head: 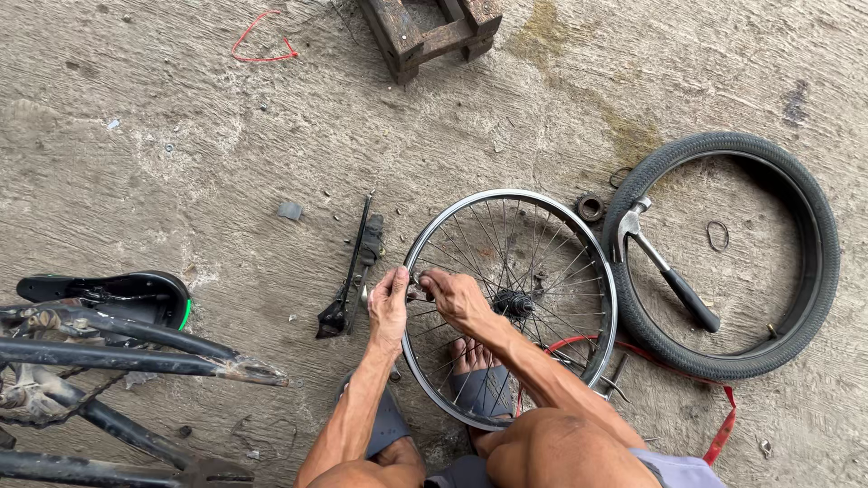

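Observation:
A bare spoked bicycle wheel (pixel 542 203) lies flat on the concrete in front of me. My left hand (pixel 389 303) grips its metal rim at the left edge. My right hand (pixel 455 296) reaches in just beside it, fingers pinched on a small part at the spokes near the rim; what it pinches is too small to tell. The wheel hub (pixel 515 303) sits to the right of my right hand. One sandalled foot (pixel 479 380) rests inside the wheel, under the spokes.
A black tyre (pixel 814 226) lies to the right with a claw hammer (pixel 665 267) across its edge. A black metal tool (pixel 353 271) lies left of the wheel. An upturned bicycle frame and saddle (pixel 108 307) fill the lower left. A wooden stool (pixel 429 32) stands at the top. A red strap (pixel 723 425) trails lower right.

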`<state>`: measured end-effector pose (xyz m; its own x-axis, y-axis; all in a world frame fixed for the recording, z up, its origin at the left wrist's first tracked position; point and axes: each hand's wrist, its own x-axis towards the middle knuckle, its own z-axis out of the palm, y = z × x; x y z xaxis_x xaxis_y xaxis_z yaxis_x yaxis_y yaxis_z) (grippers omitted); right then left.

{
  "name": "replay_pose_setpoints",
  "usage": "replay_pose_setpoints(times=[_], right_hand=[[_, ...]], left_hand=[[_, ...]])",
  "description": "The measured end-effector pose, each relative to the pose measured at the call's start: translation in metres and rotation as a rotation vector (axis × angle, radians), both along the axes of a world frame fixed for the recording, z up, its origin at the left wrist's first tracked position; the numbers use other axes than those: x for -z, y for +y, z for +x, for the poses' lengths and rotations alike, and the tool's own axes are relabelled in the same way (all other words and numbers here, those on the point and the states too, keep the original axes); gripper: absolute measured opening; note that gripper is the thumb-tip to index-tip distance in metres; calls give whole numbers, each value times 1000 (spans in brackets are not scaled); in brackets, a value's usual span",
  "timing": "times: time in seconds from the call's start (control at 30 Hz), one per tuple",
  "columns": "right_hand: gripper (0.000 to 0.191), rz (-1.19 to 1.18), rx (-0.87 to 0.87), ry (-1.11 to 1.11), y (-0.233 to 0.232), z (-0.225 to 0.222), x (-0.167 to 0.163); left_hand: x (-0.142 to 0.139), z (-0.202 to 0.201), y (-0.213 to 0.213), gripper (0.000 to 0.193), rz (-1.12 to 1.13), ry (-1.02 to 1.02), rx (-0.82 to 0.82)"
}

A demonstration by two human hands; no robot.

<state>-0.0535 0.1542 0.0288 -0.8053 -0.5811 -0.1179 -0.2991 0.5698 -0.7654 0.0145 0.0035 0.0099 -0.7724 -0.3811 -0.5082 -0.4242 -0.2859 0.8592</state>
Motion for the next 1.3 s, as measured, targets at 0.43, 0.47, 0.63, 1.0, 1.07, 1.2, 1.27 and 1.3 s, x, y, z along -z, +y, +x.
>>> replay_pose_setpoints(times=[0.43, 0.47, 0.63, 1.0, 1.07, 1.2, 1.27, 1.3], right_hand=[[29, -9, 54, -66, 4, 8, -1], [23, -19, 128, -119, 3, 9, 2], [15, -94, 168, -103, 1, 4, 9], [45, -61, -37, 22, 9, 7, -3], [35, -70, -19, 63, 7, 9, 4], [16, 23, -3, 83, 10, 13, 17], [13, 67, -12, 130, 11, 16, 19], [11, 88, -14, 154, 10, 16, 19]], left_hand=[[2, 1, -1, 51, 85, 125, 1], [0, 2, 0, 53, 46, 111, 17], [-2, 0, 0, 49, -44, 43, 29], [16, 4, -1, 52, 39, 98, -6], [14, 2, -2, 50, 45, 84, -5], [8, -4, 1, 49, 8, 2, -5], [4, -4, 2, 51, 40, -11, 13], [2, -4, 2, 52, 55, -18, 24]])
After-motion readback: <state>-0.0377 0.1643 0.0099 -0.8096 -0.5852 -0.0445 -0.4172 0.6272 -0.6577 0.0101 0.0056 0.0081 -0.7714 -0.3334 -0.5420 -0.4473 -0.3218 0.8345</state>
